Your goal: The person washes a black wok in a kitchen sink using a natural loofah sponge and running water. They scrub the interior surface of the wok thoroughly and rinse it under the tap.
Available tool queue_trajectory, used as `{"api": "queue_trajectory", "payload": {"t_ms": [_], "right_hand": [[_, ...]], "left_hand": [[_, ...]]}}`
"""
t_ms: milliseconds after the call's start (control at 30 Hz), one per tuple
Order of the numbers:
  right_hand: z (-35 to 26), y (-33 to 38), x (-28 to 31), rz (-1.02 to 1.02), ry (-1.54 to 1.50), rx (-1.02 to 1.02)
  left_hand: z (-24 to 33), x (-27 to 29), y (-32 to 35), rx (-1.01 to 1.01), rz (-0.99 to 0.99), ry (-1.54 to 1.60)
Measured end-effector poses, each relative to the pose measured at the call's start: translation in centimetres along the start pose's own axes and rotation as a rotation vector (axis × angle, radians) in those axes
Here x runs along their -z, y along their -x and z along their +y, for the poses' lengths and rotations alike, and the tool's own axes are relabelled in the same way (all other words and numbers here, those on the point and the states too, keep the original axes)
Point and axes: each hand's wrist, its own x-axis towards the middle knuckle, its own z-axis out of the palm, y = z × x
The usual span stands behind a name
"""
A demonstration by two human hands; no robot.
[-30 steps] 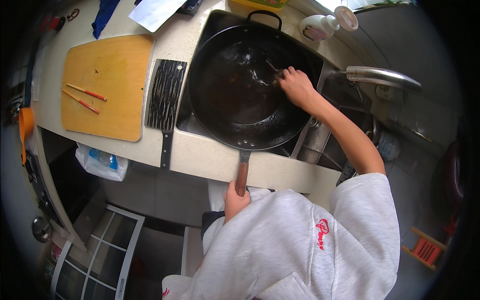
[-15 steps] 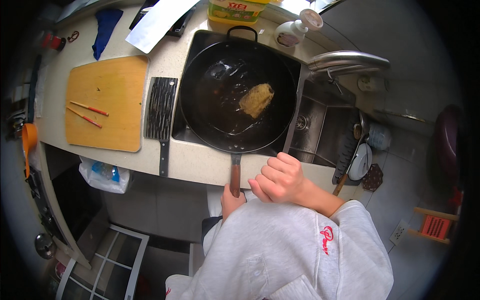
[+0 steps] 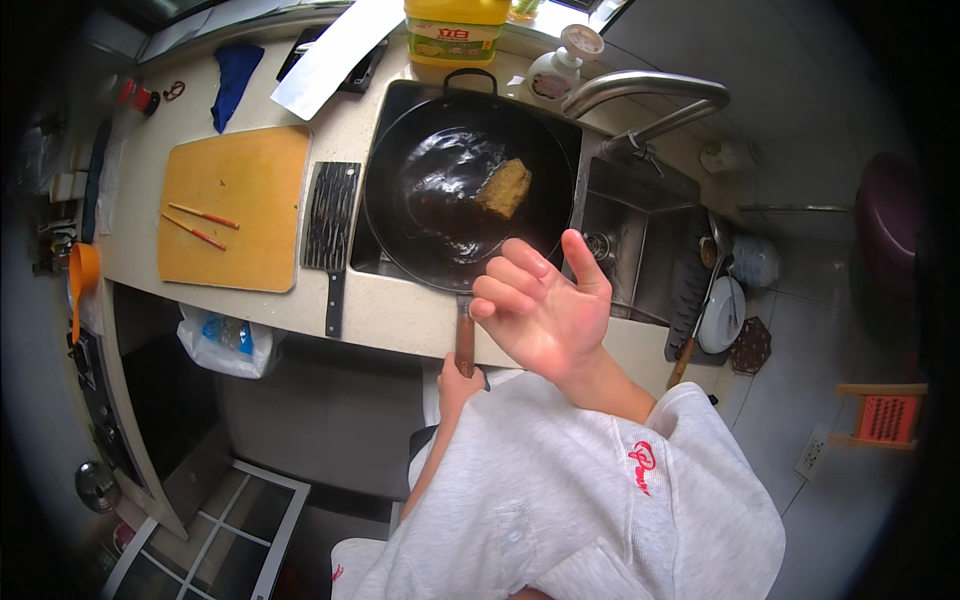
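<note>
My left hand is closed around the end of the brown wooden handle of a black wok. In the wok, a golden-brown piece of food lies right of the middle, in shiny dark liquid. My right hand is raised over the wok's near right rim, palm turned up. Its fingers are loosely curled, the thumb stands apart, and it holds nothing. A cleaver with a black handle lies left of the wok, beside a wooden cutting board bearing two red-tipped chopsticks.
A sink with a steel faucet is at the right. Behind the wok stand a yellow jug and a white pump bottle. A white plate leans by the sink. A plastic bag hangs at the counter's front edge.
My right hand has turned from a loose fist to palm up, its thumb and fingers coming apart. My left hand stays on the wok handle. The whole view has shifted slightly.
</note>
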Motion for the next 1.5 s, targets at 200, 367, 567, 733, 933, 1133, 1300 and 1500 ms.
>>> {"api": "queue_trajectory", "payload": {"t_ms": [200,367,567,733,933,1133,1300,1500], "right_hand": [[-1.9,3.3,-1.4,-0.241,0.171,0.036],[-2.8,5.1,-2.3,-0.482,0.571,0.133],[-2.6,6.5,-4.0,-0.767,1.068,0.37],[-1.2,6.3,-4.6,-1.033,1.358,0.538],[-1.7,6.9,-4.6,-1.141,1.774,0.775],[-2.6,7.3,-3.9,-1.164,1.98,0.928],[-2.9,6.9,-4.4,-1.146,1.895,0.791],[-5.3,5.3,-2.7,-0.739,2.102,0.552]], "left_hand": [[0.6,-0.1,0.5,-0.028,0.051,-0.036],[2.6,1.9,2.1,-0.065,0.028,-0.238],[10.9,8.7,6.6,-0.612,0.182,0.108],[18.5,11.6,11.3,-0.961,-0.23,0.672],[20.5,11.8,11.4,-1.084,-0.312,0.513],[21.5,11.5,11.8,-1.062,-0.339,0.461],[21.1,12.0,12.5,-0.968,-0.303,0.446],[7.0,12.2,13.6,-0.091,0.1,0.551]]}}
